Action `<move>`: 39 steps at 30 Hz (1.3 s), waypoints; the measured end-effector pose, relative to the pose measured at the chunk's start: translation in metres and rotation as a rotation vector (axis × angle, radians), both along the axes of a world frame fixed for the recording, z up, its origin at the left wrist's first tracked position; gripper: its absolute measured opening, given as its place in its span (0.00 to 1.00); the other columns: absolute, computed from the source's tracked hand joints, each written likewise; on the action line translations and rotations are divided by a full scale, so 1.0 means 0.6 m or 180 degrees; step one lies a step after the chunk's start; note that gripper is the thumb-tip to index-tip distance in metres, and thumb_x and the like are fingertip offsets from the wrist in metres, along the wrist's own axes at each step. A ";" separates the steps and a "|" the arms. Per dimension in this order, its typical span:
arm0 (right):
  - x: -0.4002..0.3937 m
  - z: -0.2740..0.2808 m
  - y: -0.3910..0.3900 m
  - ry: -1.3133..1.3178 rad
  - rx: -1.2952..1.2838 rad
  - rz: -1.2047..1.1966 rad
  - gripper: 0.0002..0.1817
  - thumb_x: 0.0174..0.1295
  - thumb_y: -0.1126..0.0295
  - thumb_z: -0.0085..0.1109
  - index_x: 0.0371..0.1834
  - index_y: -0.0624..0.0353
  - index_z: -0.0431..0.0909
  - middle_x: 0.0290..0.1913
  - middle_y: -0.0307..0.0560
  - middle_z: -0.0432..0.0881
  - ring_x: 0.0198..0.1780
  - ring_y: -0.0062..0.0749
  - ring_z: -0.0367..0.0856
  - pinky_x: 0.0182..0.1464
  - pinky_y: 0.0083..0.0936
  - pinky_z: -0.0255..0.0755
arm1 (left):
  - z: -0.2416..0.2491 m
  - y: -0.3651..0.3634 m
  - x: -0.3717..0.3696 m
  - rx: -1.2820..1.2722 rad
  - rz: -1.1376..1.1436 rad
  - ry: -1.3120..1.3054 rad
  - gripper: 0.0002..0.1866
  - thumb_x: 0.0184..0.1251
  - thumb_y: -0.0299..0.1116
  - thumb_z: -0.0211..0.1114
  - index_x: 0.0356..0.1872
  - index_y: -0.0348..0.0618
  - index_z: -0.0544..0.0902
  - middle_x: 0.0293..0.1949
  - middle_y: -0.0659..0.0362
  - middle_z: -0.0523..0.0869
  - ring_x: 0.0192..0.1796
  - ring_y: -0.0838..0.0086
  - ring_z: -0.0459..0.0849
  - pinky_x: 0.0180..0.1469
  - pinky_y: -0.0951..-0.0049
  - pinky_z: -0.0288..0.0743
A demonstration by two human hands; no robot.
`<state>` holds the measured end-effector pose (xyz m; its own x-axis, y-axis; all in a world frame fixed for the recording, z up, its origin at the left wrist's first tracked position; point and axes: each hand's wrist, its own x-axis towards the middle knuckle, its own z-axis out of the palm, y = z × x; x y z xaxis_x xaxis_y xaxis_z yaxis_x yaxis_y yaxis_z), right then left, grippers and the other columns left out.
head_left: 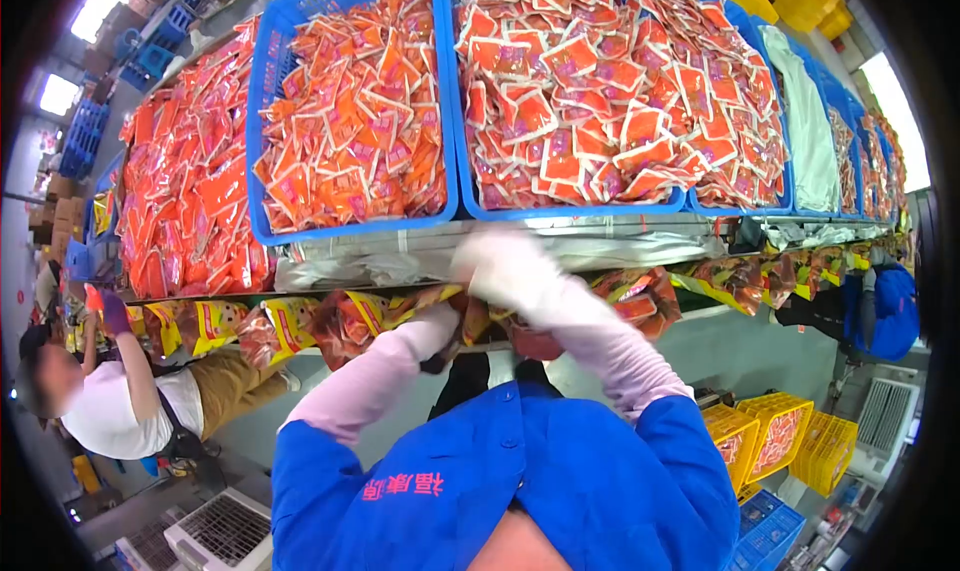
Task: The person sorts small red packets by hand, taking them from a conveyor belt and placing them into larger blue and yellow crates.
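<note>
We find our right hand [500, 266], gloved and blurred, over the packets [640, 296] on the belt; its grip cannot be told. Our left hand [450, 316] lies just beside it among them, fingers hidden. Blue crates [262, 121] of orange sachets [350, 111] stand beyond both hands.

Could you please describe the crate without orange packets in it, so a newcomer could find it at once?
Look along the row of blue crates heaped with orange packets. Past the big packet-filled crate at the middle, towards the right edge of the picture, one crate holds only a pale sheet of cloth or plastic, with no packets showing.
</note>
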<state>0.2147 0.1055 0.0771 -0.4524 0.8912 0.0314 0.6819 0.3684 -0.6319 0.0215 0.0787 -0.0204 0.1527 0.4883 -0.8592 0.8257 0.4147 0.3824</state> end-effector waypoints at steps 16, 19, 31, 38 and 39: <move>0.143 -0.054 0.136 -0.1800 0.0325 -0.1509 0.23 0.63 0.59 0.62 0.61 0.51 0.81 0.65 0.54 0.78 0.59 0.49 0.81 0.58 0.44 0.77 | -0.015 0.413 -0.018 0.4081 -0.0801 0.0667 0.10 0.64 0.36 0.66 0.43 0.46 0.87 0.45 0.53 0.85 0.53 0.54 0.83 0.53 0.56 0.79; 0.151 -0.049 0.103 -0.1221 0.0605 -0.2055 0.21 0.62 0.62 0.62 0.59 0.49 0.83 0.53 0.56 0.83 0.52 0.47 0.85 0.52 0.40 0.79 | -0.013 0.388 -0.057 0.4371 -0.0523 -0.0071 0.11 0.63 0.35 0.67 0.45 0.48 0.88 0.41 0.54 0.86 0.48 0.58 0.85 0.49 0.57 0.79; 0.030 0.070 0.004 0.1992 -0.1516 -0.1549 0.09 0.61 0.71 0.68 0.44 0.60 0.85 0.38 0.42 0.87 0.37 0.23 0.83 0.43 0.24 0.77 | 0.146 -0.081 -0.107 0.2800 -0.0634 -0.1550 0.12 0.63 0.28 0.67 0.48 0.47 0.86 0.50 0.59 0.89 0.49 0.62 0.87 0.53 0.63 0.80; -0.125 -0.101 -0.095 -0.0794 0.0555 0.1049 0.10 0.56 0.70 0.60 0.41 0.57 0.82 0.44 0.49 0.84 0.45 0.40 0.85 0.41 0.32 0.81 | 0.099 -0.132 -0.134 0.3861 -0.1732 -0.0076 0.21 0.53 0.42 0.73 0.46 0.40 0.87 0.52 0.49 0.84 0.57 0.59 0.80 0.66 0.54 0.69; -0.152 -0.126 -0.100 -0.1363 0.0746 0.1256 0.11 0.55 0.69 0.61 0.41 0.57 0.82 0.42 0.50 0.83 0.43 0.39 0.84 0.41 0.34 0.81 | 0.089 -0.131 -0.142 0.3897 -0.1724 -0.0062 0.21 0.53 0.42 0.73 0.46 0.40 0.87 0.52 0.49 0.84 0.57 0.59 0.80 0.66 0.54 0.69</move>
<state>0.1237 0.0454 0.0017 -0.7617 0.6459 -0.0513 0.6410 0.7397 -0.2047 -0.0635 0.0003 0.0329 0.5776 0.8114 0.0897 0.7662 -0.5768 0.2835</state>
